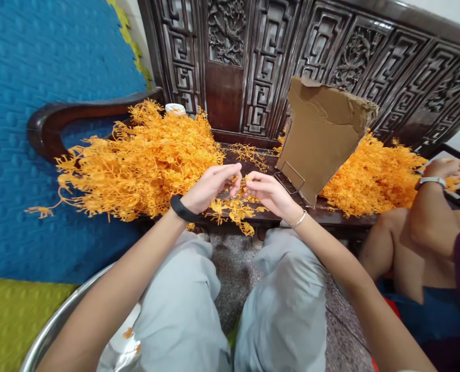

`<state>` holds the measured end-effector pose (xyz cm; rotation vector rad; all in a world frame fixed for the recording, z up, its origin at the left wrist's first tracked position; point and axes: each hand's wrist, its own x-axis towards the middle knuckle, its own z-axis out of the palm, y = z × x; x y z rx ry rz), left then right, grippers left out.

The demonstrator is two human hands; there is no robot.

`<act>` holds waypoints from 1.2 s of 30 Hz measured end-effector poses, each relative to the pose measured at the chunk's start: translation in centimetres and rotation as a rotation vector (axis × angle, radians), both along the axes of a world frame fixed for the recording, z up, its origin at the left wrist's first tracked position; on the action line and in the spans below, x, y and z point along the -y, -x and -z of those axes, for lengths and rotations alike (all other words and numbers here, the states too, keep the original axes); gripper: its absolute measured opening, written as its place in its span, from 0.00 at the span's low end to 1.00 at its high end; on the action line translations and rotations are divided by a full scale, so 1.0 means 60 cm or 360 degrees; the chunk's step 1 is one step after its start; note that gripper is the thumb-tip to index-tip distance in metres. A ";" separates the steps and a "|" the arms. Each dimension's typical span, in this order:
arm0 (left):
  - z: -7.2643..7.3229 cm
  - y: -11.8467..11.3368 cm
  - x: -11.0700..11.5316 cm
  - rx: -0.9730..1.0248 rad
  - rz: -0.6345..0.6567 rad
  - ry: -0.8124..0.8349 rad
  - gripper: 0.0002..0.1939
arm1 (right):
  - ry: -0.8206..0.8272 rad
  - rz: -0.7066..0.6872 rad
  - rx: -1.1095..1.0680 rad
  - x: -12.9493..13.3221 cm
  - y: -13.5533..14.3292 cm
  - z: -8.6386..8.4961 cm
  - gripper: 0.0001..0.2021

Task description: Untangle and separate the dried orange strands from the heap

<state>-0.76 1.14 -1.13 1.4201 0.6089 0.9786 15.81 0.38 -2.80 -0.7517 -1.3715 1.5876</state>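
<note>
Both my hands are close together over the front edge of the dark wooden bench (264, 216). My left hand (216, 187), with a black band on the wrist, has its fingers curled around something too small to make out. My right hand (270, 192), with a thin bracelet, pinches at a bit of orange plastic. Below and between them, a small cluster of orange plastic pieces (235, 211) hangs over the bench edge. A large heap of orange branching pieces (148, 163) lies just left of my left hand. Loose orange strands (249, 154) lie behind my hands.
A brown cardboard sheet (322, 134) stands on a wire holder (289, 178) to the right. Behind it is another orange heap (380, 175), beside another person's hand (444, 168). A white round item (175, 109) sits behind the left heap. A metal basin (69, 305) is at lower left.
</note>
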 end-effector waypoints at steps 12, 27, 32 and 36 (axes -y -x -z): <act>-0.010 0.008 -0.009 0.0224 -0.0059 0.0201 0.27 | -0.0317 0.0235 -0.0091 -0.024 -0.039 -0.010 0.08; 0.001 -0.017 -0.012 0.0160 -0.0014 0.0230 0.21 | -0.0259 0.0946 0.1153 -0.163 -0.095 0.167 0.05; 0.004 -0.021 -0.013 0.0158 0.0023 0.0224 0.19 | -0.0235 0.1051 0.1229 -0.171 -0.101 0.173 0.06; 0.002 -0.019 -0.012 0.0172 0.0017 0.0224 0.19 | -0.0234 0.1105 0.1222 -0.171 -0.101 0.172 0.07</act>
